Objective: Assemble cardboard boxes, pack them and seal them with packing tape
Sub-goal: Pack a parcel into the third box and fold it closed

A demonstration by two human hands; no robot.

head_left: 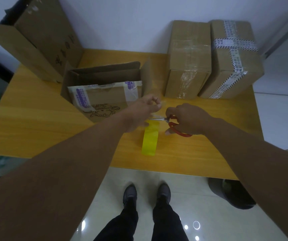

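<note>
Two hands meet over the middle of the table; the left hand pinches a faint strip of clear tape above the tape roll, which stands on edge near the table's near edge; the right hand grips red-handled scissors, blades pointing left at the strip; bare tabletop lies left of the arms and right of the scissors; an open box sits just beyond the hands; two sealed boxes stand side by side far right; large cardboard leans far left; the top is yellow wood grain, the wall pale, the floor glossy tile.
</note>
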